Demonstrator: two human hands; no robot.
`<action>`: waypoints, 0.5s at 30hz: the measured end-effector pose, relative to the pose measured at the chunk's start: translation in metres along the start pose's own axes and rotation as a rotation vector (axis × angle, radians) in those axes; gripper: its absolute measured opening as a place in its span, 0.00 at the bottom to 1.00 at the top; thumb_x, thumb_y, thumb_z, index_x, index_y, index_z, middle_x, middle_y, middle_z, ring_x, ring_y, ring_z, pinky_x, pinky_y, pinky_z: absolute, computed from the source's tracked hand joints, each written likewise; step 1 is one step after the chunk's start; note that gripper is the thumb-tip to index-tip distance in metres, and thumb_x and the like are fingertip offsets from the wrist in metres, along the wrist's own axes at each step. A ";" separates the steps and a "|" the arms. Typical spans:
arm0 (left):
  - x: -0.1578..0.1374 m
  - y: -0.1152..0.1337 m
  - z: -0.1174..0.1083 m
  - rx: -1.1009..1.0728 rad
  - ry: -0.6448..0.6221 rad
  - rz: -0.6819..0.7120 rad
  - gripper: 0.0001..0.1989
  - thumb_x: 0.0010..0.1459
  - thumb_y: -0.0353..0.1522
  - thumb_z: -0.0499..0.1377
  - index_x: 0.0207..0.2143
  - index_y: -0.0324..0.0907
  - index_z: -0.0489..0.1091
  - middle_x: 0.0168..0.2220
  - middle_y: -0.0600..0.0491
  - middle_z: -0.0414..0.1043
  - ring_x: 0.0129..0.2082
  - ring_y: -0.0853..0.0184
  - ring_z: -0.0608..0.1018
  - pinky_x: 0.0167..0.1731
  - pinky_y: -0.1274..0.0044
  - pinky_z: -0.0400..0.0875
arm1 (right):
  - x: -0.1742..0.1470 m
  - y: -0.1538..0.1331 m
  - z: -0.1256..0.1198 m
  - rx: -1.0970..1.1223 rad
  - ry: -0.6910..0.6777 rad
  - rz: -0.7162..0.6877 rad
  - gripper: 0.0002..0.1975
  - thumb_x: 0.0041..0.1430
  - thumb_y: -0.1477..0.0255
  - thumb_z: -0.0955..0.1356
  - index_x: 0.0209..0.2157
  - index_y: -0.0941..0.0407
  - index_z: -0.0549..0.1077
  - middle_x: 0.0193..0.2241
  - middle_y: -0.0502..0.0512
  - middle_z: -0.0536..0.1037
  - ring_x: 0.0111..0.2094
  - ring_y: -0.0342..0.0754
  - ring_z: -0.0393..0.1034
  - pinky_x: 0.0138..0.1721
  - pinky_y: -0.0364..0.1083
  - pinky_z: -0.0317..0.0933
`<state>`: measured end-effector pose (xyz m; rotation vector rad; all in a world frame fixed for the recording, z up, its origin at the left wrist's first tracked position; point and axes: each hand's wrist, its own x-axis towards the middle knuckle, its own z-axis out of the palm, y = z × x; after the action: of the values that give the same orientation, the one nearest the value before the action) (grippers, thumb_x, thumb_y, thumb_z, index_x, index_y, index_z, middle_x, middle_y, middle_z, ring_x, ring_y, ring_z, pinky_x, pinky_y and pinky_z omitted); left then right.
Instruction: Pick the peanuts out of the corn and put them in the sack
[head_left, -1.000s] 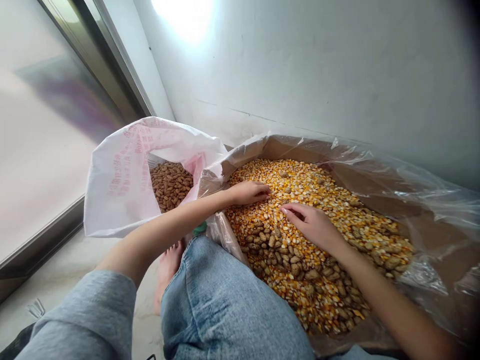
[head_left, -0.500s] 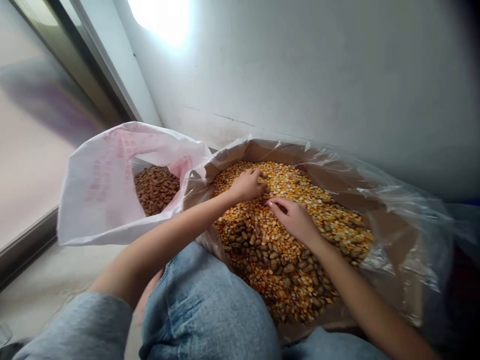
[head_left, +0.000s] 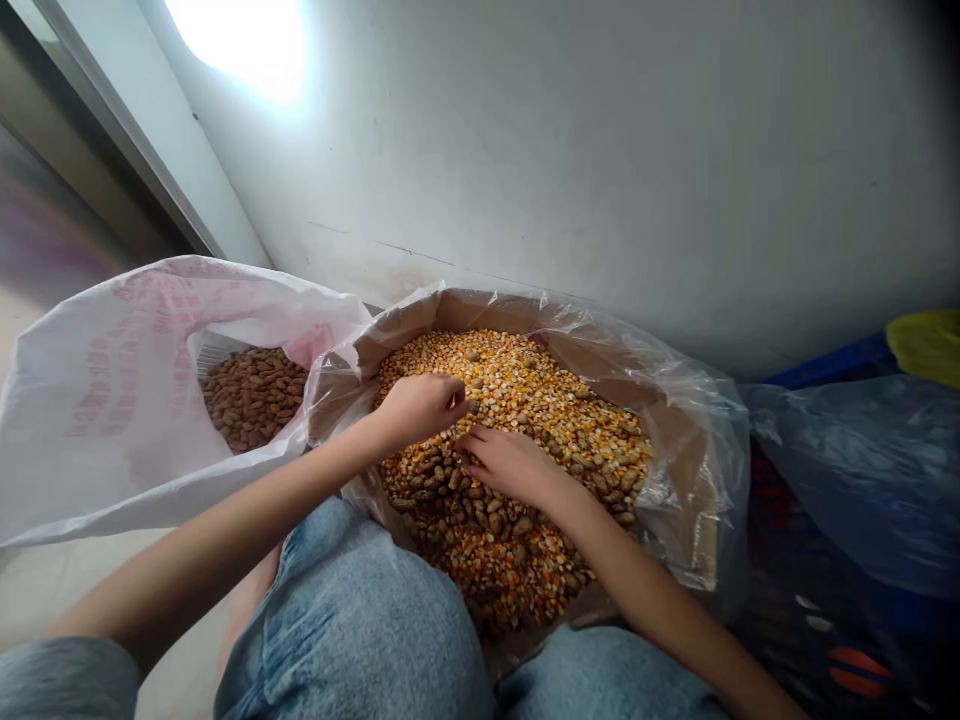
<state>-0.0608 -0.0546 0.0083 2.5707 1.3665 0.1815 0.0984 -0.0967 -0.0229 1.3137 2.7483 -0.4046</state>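
Observation:
A box lined with clear plastic (head_left: pixel 712 480) holds yellow corn kernels (head_left: pixel 517 370) mixed with unshelled peanuts (head_left: pixel 495 510). My left hand (head_left: pixel 424 408) is over the left part of the corn, its fingers curled in; whatever is inside them is hidden. Just to its right and nearer to me, my right hand (head_left: pixel 514 462) reaches in with bent fingers pressed together at the upper edge of the peanut heap. Its fingertips are partly hidden, and I cannot make out what they grip. The two hands are close but apart.
On the left, a white woven sack (head_left: pixel 150 400) with red print stands against the box and holds brown nuts (head_left: pixel 255 395). A pale wall (head_left: pixel 600 170) rises behind. To the right lie a clear plastic bag (head_left: pixel 870 470) and a yellow item (head_left: pixel 926 345). My jeans-covered knees (head_left: pixel 367 620) touch the near side.
The view has turned right, bringing the plastic bag and yellow item in. My left fingers have curled in from a looser reach. My right hand has come nearer the peanut heap.

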 end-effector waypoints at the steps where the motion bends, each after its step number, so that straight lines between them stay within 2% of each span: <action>1: -0.011 0.004 0.002 0.051 -0.067 -0.008 0.16 0.55 0.39 0.44 0.29 0.40 0.68 0.29 0.48 0.71 0.27 0.64 0.72 0.27 0.75 0.63 | 0.000 0.001 0.001 0.012 0.010 0.002 0.10 0.53 0.73 0.61 0.39 0.56 0.65 0.36 0.56 0.69 0.36 0.49 0.65 0.34 0.44 0.57; 5: -0.036 0.011 0.018 0.187 -0.351 0.005 0.14 0.54 0.35 0.48 0.29 0.37 0.69 0.28 0.43 0.71 0.28 0.58 0.74 0.25 0.72 0.65 | -0.001 0.008 0.002 0.234 0.082 0.019 0.07 0.50 0.76 0.60 0.33 0.56 0.65 0.32 0.53 0.68 0.33 0.45 0.63 0.34 0.43 0.56; 7: -0.036 0.012 0.023 0.195 -0.413 0.041 0.11 0.52 0.33 0.50 0.28 0.37 0.69 0.29 0.42 0.71 0.29 0.56 0.74 0.26 0.71 0.66 | -0.001 0.012 0.000 0.470 0.140 0.052 0.07 0.51 0.77 0.59 0.33 0.56 0.64 0.32 0.52 0.68 0.32 0.43 0.62 0.34 0.41 0.56; 10: -0.030 0.012 0.025 0.189 -0.454 0.076 0.09 0.50 0.29 0.50 0.27 0.37 0.69 0.30 0.42 0.72 0.30 0.57 0.74 0.27 0.71 0.66 | -0.002 0.016 -0.003 0.789 0.173 0.125 0.09 0.54 0.76 0.55 0.35 0.56 0.62 0.29 0.50 0.67 0.26 0.40 0.60 0.27 0.39 0.55; 12: -0.029 0.011 0.025 0.196 -0.465 0.067 0.09 0.50 0.27 0.49 0.27 0.37 0.69 0.30 0.43 0.72 0.31 0.58 0.74 0.28 0.72 0.66 | -0.003 0.015 -0.003 0.829 0.133 0.123 0.09 0.55 0.73 0.55 0.36 0.56 0.62 0.26 0.49 0.66 0.24 0.40 0.59 0.24 0.38 0.54; 15: -0.031 0.007 0.024 0.145 -0.425 0.034 0.10 0.49 0.29 0.49 0.30 0.37 0.69 0.30 0.44 0.71 0.31 0.59 0.74 0.27 0.74 0.65 | -0.003 0.008 0.002 0.609 -0.010 0.043 0.09 0.52 0.68 0.61 0.35 0.55 0.66 0.23 0.48 0.67 0.23 0.41 0.59 0.24 0.39 0.51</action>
<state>-0.0675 -0.0879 -0.0135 2.5449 1.2109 -0.4490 0.1070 -0.0946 -0.0258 1.4524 2.6778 -1.3155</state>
